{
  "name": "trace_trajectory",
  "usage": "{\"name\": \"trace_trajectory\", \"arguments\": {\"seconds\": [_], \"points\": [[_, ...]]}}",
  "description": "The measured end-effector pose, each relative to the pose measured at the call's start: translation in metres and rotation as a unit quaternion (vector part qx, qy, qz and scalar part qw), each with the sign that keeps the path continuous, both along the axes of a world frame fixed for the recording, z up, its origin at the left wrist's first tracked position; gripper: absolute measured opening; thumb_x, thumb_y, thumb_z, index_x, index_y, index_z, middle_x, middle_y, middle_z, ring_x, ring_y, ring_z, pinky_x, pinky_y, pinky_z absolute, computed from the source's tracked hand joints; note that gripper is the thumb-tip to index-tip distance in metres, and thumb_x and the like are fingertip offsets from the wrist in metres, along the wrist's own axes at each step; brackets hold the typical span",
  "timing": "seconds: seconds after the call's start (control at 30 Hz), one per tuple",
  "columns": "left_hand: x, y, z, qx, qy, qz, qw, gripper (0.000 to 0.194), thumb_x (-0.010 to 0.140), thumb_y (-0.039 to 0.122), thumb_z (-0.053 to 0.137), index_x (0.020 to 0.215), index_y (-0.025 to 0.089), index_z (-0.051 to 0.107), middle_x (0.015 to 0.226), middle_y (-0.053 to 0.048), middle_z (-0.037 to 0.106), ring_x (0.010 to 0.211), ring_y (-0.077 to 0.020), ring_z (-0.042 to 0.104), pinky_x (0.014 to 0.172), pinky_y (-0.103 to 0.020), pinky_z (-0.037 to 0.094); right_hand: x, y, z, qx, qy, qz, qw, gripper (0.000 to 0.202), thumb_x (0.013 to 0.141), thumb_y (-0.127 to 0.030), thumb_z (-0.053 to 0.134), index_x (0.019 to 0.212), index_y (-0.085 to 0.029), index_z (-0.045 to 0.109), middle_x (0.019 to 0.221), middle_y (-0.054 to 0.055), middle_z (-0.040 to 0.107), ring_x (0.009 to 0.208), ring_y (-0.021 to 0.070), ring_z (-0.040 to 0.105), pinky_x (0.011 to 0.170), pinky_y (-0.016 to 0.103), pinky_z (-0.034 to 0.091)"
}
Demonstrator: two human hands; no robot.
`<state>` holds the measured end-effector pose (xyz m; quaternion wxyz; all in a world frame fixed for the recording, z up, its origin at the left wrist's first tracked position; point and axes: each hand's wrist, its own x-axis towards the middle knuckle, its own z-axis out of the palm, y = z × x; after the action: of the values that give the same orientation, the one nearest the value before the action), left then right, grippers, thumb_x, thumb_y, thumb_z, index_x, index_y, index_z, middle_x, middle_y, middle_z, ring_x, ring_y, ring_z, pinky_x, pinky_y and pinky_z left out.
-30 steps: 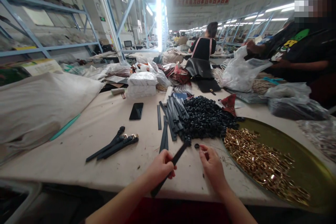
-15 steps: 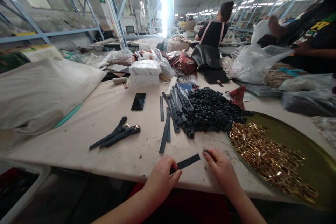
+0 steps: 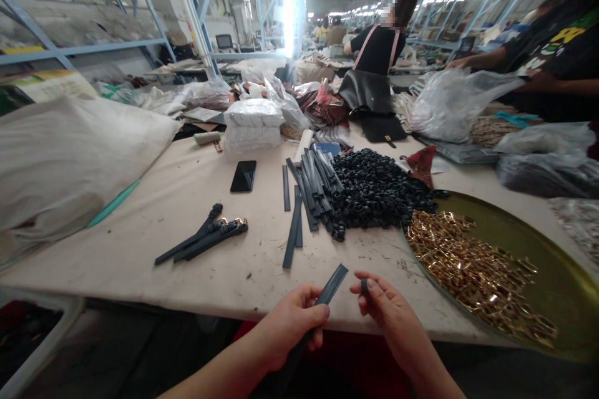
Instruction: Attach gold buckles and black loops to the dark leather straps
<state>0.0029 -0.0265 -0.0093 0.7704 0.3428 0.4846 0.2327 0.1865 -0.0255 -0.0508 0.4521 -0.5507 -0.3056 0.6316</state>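
My left hand (image 3: 302,318) is closed around a flat dark strap (image 3: 333,283), whose free end points up and to the right. Just right of that end, my right hand (image 3: 386,305) pinches a small black loop (image 3: 364,285) between thumb and fingers. Loop and strap are apart. Beyond my hands lie a bunch of loose dark straps (image 3: 316,184) and a heap of black loops (image 3: 379,190). Gold buckles (image 3: 468,262) fill part of a round tray (image 3: 556,274) at the right. Several straps with gold buckles (image 3: 210,240) lie together on the left.
A phone (image 3: 243,176) lies on the pale worktable (image 3: 131,280). A cloth-covered mound (image 3: 79,162) occupies the left side. Plastic-wrapped packs (image 3: 254,124) and a black leather bag (image 3: 367,96) stand at the back. A co-worker (image 3: 547,68) handles a plastic bag (image 3: 461,103) at the right.
My left hand has turned the strap so its end tilts up more steeply. My right hand has rolled, showing the loop between its fingers. The co-worker's hand at the right has moved left.
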Motion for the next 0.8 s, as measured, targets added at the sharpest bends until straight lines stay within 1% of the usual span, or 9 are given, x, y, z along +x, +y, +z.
{"name": "trace_trajectory", "arguments": {"seconds": [0.1, 0.17, 0.2, 0.27, 0.37, 0.47, 0.57, 0.7, 0.8], "points": [[0.0, -0.001, -0.002, -0.008, 0.0, -0.019, 1.0, 0.035, 0.065, 0.017, 0.046, 0.099, 0.016, 0.044, 0.072, 0.002, 0.054, 0.044, -0.0049, 0.047, 0.04, -0.016, 0.032, -0.002, -0.002, 0.003, 0.005, 0.015, -0.01, 1.0, 0.037, 0.075, -0.042, 0.056, 0.101, -0.017, 0.057, 0.077, 0.004, 0.064, 0.055, 0.0096, 0.045, 0.051, 0.022, 0.037], [0.0, 0.0, -0.001, 0.034, 0.035, -0.042, 0.998, 0.038, 0.066, 0.014, 0.041, 0.104, 0.018, 0.043, 0.078, 0.002, 0.055, 0.045, -0.0047, 0.045, 0.042, -0.017, 0.032, -0.005, -0.003, 0.005, -0.002, 0.034, -0.028, 0.999, 0.037, 0.072, -0.04, 0.059, 0.101, -0.017, 0.057, 0.076, 0.003, 0.064, 0.052, 0.008, 0.043, 0.047, 0.02, 0.035], [-0.001, 0.001, 0.0, 0.071, 0.062, -0.059, 0.994, 0.034, 0.069, 0.015, 0.039, 0.103, 0.017, 0.045, 0.076, 0.002, 0.054, 0.045, -0.0045, 0.042, 0.043, -0.018, 0.03, -0.006, -0.004, 0.006, -0.009, 0.049, -0.038, 0.998, 0.037, 0.07, -0.039, 0.062, 0.1, -0.017, 0.058, 0.076, 0.002, 0.064, 0.051, 0.0074, 0.042, 0.046, 0.019, 0.035], [-0.002, 0.002, 0.001, 0.151, 0.12, -0.091, 0.977, 0.02, 0.077, 0.023, 0.036, 0.087, 0.015, 0.051, 0.064, 0.004, 0.049, 0.047, -0.0053, 0.037, 0.045, -0.018, 0.028, -0.009, -0.003, 0.009, -0.028, 0.084, -0.055, 0.995, 0.037, 0.066, -0.035, 0.066, 0.098, -0.017, 0.059, 0.077, 0.001, 0.064, 0.052, 0.007, 0.045, 0.046, 0.018, 0.038], [-0.003, 0.005, 0.002, 0.204, 0.162, -0.11, 0.959, 0.032, 0.082, 0.037, 0.034, 0.063, 0.015, 0.046, 0.053, 0.006, 0.038, 0.05, -0.0066, 0.035, 0.047, -0.019, 0.027, -0.012, -0.002, 0.01, -0.051, 0.13, -0.073, 0.987, 0.032, 0.062, -0.03, 0.07, 0.091, -0.019, 0.061, 0.081, 0.0, 0.065, 0.06, 0.0085, 0.054, 0.056, 0.019, 0.045], [-0.002, 0.006, 0.0, 0.18, 0.176, -0.109, 0.962, 0.029, 0.08, 0.04, 0.036, 0.063, 0.017, 0.043, 0.048, 0.007, 0.039, 0.044, -0.0067, 0.035, 0.042, -0.018, 0.026, -0.014, -0.001, 0.008, -0.063, 0.152, -0.09, 0.982, 0.027, 0.061, -0.028, 0.072, 0.085, -0.022, 0.06, 0.082, -0.001, 0.065, 0.064, 0.009, 0.057, 0.061, 0.02, 0.048], [0.002, 0.006, -0.003, 0.139, 0.169, -0.094, 0.971, 0.026, 0.079, 0.039, 0.035, 0.065, 0.018, 0.042, 0.045, 0.007, 0.041, 0.038, -0.0067, 0.035, 0.038, -0.018, 0.027, -0.016, -0.001, 0.005, -0.052, 0.146, -0.099, 0.983, 0.024, 0.061, -0.026, 0.073, 0.079, -0.022, 0.059, 0.068, -0.005, 0.06, 0.054, 0.0071, 0.053, 0.054, 0.018, 0.046], [0.005, 0.005, -0.007, 0.094, 0.144, -0.064, 0.983, 0.021, 0.077, 0.035, 0.037, 0.064, 0.018, 0.041, 0.046, 0.007, 0.042, 0.034, -0.0052, 0.035, 0.035, -0.016, 0.027, -0.02, -0.001, 0.003, -0.022, 0.147, -0.076, 0.986, 0.022, 0.064, -0.033, 0.071, 0.071, -0.019, 0.056, 0.054, -0.008, 0.049, 0.043, 0.0044, 0.039, 0.04, 0.015, 0.034], [0.006, 0.006, -0.009, 0.074, 0.133, -0.056, 0.987, 0.019, 0.076, 0.032, 0.038, 0.064, 0.018, 0.041, 0.046, 0.008, 0.042, 0.033, -0.0047, 0.036, 0.033, -0.016, 0.027, -0.021, -0.003, 0.004, -0.016, 0.14, -0.068, 0.988, 0.026, 0.068, -0.04, 0.066, 0.067, -0.018, 0.053, 0.049, -0.008, 0.044, 0.039, 0.0035, 0.033, 0.037, 0.015, 0.028]]}}
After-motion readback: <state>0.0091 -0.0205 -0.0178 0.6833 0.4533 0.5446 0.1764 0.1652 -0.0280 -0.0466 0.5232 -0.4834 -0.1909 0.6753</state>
